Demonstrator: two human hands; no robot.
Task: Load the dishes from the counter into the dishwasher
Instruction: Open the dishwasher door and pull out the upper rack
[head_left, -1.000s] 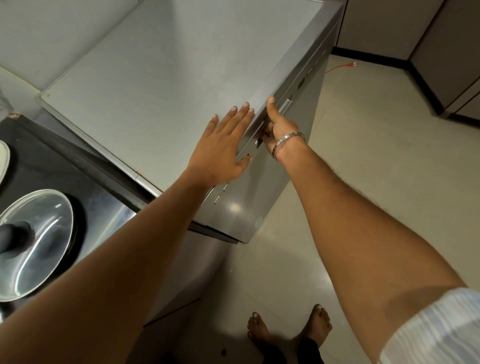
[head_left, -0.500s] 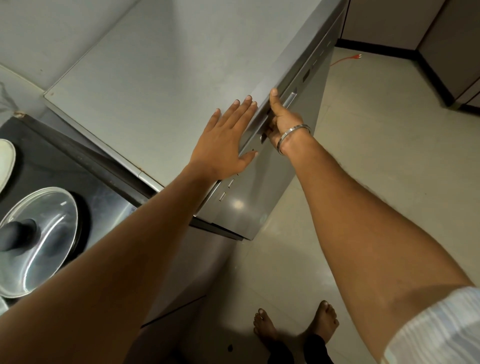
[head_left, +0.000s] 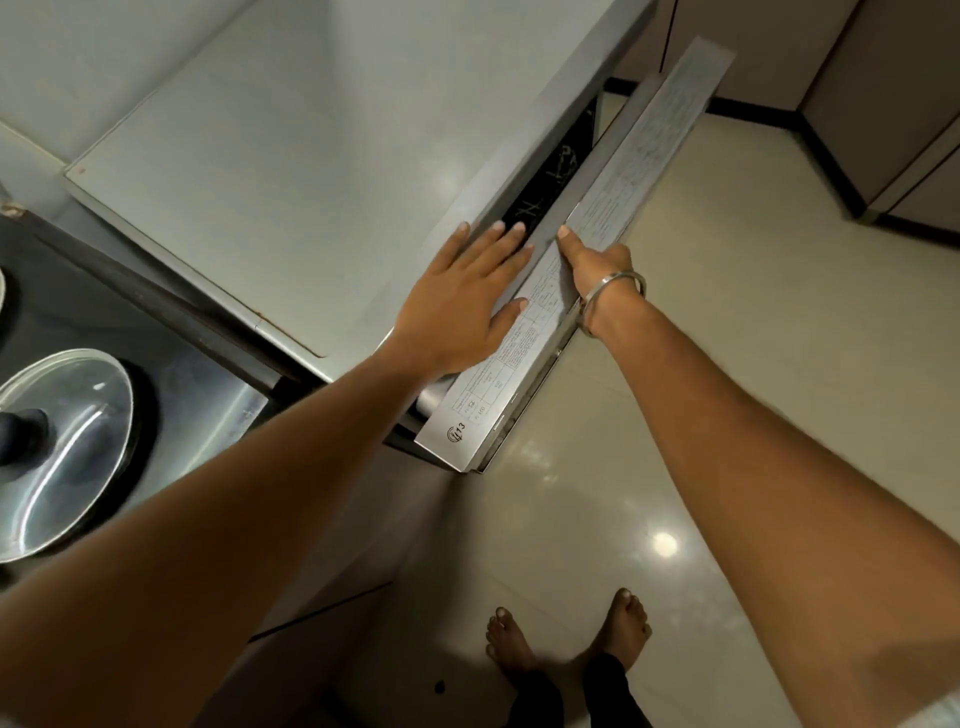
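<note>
The dishwasher (head_left: 291, 171) stands at twelve o'clock, its door (head_left: 587, 260) ajar toward two; a lid (head_left: 67, 447) lies on the counter (head_left: 171, 374) at nine.

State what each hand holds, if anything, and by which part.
The right hand grips the dishwasher door by its top edge, thumb on the inner face, fingers hidden behind. The left hand holds nothing; it rests flat on the dishwasher top.

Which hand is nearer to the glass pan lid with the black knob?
Left. The left hand rests flat on the dishwasher top, on the side toward the glass pan lid; the right hand grips the partly open silver dishwasher door, farther away.
</note>
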